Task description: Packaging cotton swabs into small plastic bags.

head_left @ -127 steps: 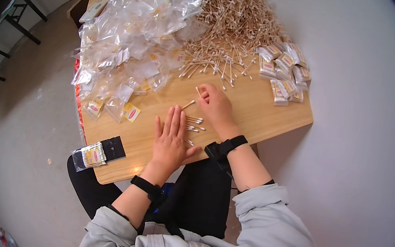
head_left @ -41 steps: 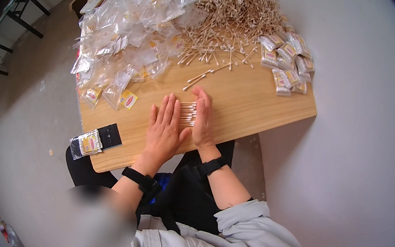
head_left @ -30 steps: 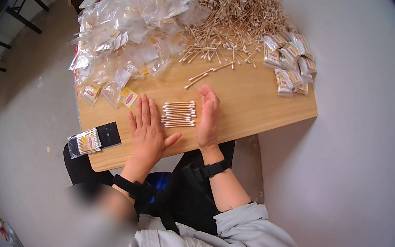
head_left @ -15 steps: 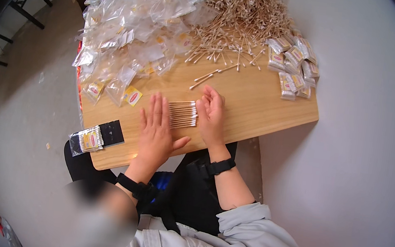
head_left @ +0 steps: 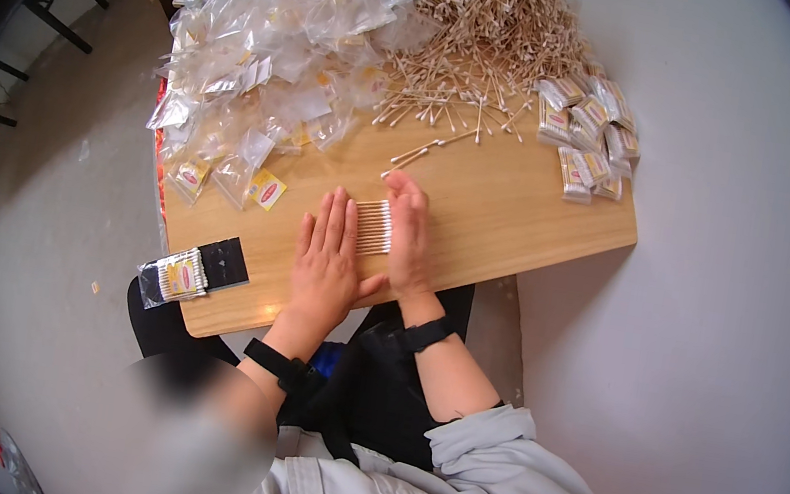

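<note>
A flat row of cotton swabs [head_left: 374, 228] lies side by side on the wooden table between my two hands. My left hand [head_left: 325, 263] rests flat, fingers stretched out, over the left ends of the row, hiding them. On the other side, my right hand [head_left: 407, 239] is held on edge against the right tips, its fingers extended and a little bent. Neither hand grips anything. Just beyond my right fingertips lie a few loose swabs [head_left: 412, 157].
Clear plastic bags [head_left: 284, 29] heap at the back left, beside a large pile of swabs [head_left: 498, 19]. Filled swab packets [head_left: 587, 138] stack at the right edge. One packed bag [head_left: 181, 276] lies on a black pad [head_left: 229, 262] at the front left corner. A yellow card [head_left: 267, 190] sits nearby.
My left hand has slid right, covering more of the row. My right hand has shifted slightly left and turned more on edge against the swab tips, so the hands are closer together.
</note>
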Demonstrator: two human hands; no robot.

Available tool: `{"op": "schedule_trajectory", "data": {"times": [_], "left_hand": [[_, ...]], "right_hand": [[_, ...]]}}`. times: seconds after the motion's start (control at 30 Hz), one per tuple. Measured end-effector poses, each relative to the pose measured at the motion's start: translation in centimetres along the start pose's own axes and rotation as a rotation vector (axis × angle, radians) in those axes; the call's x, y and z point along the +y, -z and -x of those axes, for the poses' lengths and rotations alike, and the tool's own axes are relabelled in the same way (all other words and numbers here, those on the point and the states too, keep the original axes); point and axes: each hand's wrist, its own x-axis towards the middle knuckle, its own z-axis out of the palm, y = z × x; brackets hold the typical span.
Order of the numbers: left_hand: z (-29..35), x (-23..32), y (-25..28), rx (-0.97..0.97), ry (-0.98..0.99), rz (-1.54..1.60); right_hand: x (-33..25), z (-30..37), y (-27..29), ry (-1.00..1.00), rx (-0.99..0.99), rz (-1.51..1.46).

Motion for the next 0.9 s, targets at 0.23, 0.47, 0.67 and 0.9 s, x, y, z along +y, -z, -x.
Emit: {"op": "schedule_trajectory", "data": {"times": [0.23, 0.47, 0.67, 0.9], "left_hand": [[0.6, -0.2, 0.1, 0.007, -0.008, 0.047], [1.3, -0.3, 0.5, 0.005, 0.024, 0.008], [1.9, -0.8, 0.9, -0.011, 0.067, -0.019], [5.4, -4.1, 1.0, 0.055, 0.128, -0.045]], "right_hand": [[-0.3, 0.9, -1.2, -0.061, -0.086, -0.107], [-1.2, 0.5, -1.5, -0.212, -0.102, -0.409], [0.0, 1.7, -3.2, -0.154, -0.159, -0.228], [-0.3, 4.4, -7.4, -0.13, -0.208, -0.11]]}}
